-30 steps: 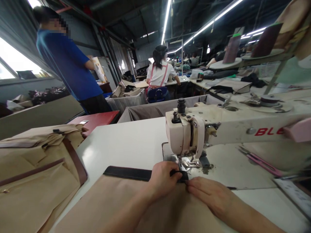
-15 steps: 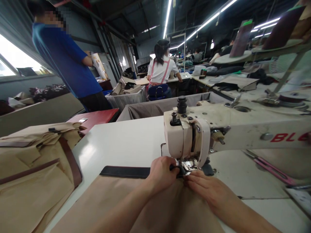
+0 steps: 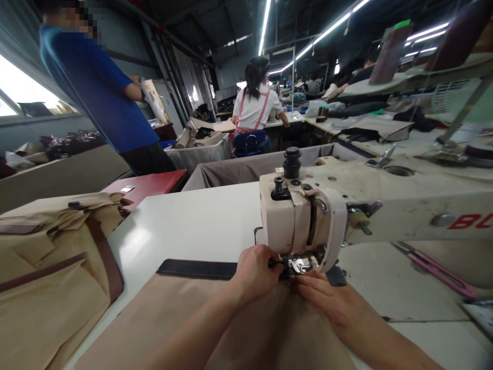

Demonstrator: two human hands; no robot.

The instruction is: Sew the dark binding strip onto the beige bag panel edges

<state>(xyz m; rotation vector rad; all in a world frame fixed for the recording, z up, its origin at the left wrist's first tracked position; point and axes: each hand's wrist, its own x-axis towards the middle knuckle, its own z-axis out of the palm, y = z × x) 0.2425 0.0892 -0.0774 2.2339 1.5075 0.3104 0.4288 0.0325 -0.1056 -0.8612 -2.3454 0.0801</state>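
Observation:
Light brown fabric [image 3: 181,318] with a black strip [image 3: 196,269] along its far edge lies under the head of a white sewing machine [image 3: 279,213]. My left hand [image 3: 256,272] is closed on the black strip, just left of the metal presser foot [image 3: 302,263]. A small dark piece pokes out by its fingertips, too small to name. My right hand [image 3: 327,295] lies flat on the fabric, fingers stretched toward the foot. Beyond the foot, a short black end [image 3: 336,276] shows on the right. The needle is hidden.
Folded tan fabric pieces [image 3: 50,288] with brown trim are piled at left. Pink-handled scissors [image 3: 437,270] lie right of the machine. Behind the white table [image 3: 196,216] stands a fabric-lined bin [image 3: 234,169]. A person in blue [image 3: 96,87] stands at left; another [image 3: 256,110] sits ahead.
The short black end right of the foot sits slightly farther right. The view has shifted a little, and both hands keep nearly the same place and pose.

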